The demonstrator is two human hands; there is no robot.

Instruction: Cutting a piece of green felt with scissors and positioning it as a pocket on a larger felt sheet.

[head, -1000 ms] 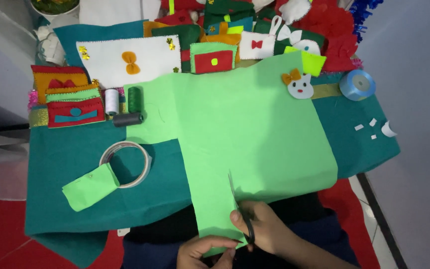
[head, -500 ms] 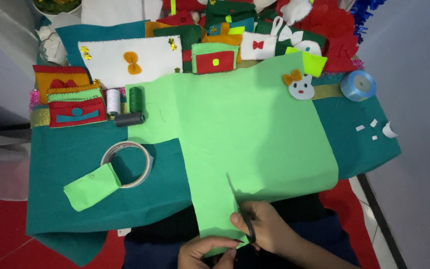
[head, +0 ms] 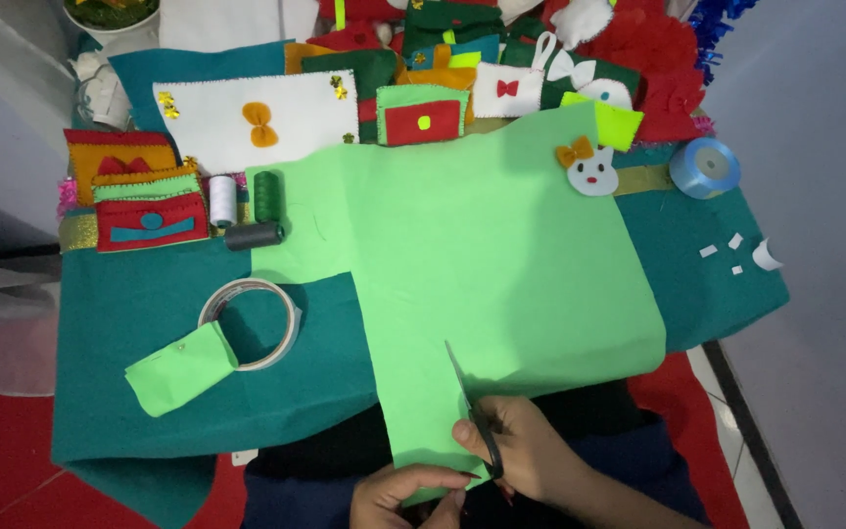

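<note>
A: The right hand [head: 531,456] is closed around a pair of scissors [head: 472,411], blades parted and biting into the big light-green felt sheet [head: 482,245], which lies over the teal cloth [head: 149,323] at the middle of the scene. The left hand [head: 408,495], at six o'clock, pinches the strip's lower edge between thumb and fingers.

B: What might go wrong?

A: The pinching fingers sit just beside the blades, so a hurried snip could probably nick them. The strip hangs off the cloth's near edge; if it sags or twists, the cut line may wander. Felt is soft and could bunch between the blades.

B: And the count?

A: One pair of scissors, one large green sheet, and one small folded green piece [head: 180,369] at eight o'clock, touching a single tape ring [head: 249,323]. Three thread spools [head: 252,211] at ten o'clock: white, green, and a dark one lying on its side. One blue ribbon roll [head: 704,168] at two o'clock. Four or so white scraps [head: 736,255] at three o'clock. The finished felt pieces [head: 257,122] along twelve o'clock overlap too much to count.
</note>
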